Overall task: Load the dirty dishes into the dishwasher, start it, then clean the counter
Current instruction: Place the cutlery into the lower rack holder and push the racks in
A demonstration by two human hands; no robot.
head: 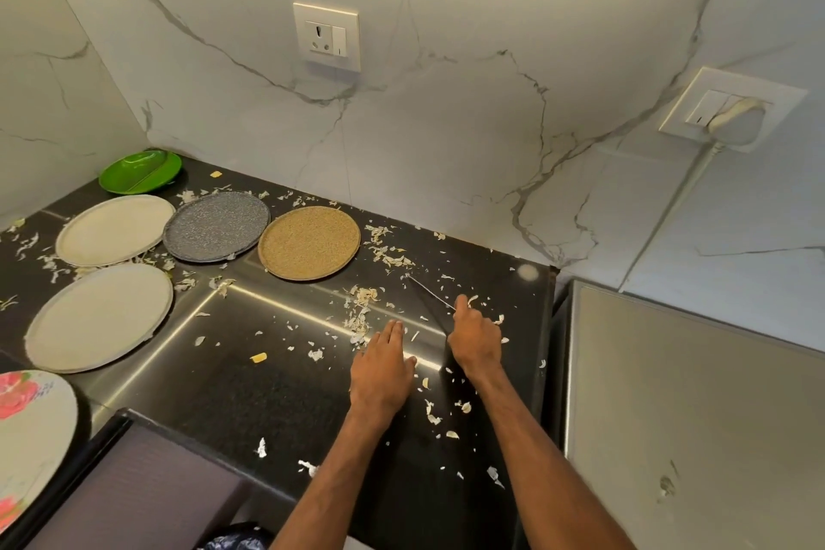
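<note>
Pale peel scraps (361, 317) litter the black counter (250, 393). My left hand (381, 366) lies flat on the counter with straight fingers, beside a heap of scraps. Right of it, my right hand (475, 337) grips the handle of a dark-bladed knife (428, 295), whose tip points away to the back left. Several plates lie on the left: a tan one (309, 242), a grey speckled one (216, 226), two cream ones (115, 229) (99, 316), a green one (139, 171) in the corner and a floral one (31, 438) at the near left edge.
A marble wall with a socket (327, 36) backs the counter. At the right a plug and cord (732, 118) hang above a steel appliance top (692, 406). A dark purple panel (134, 491) sits below the counter's front edge at the left.
</note>
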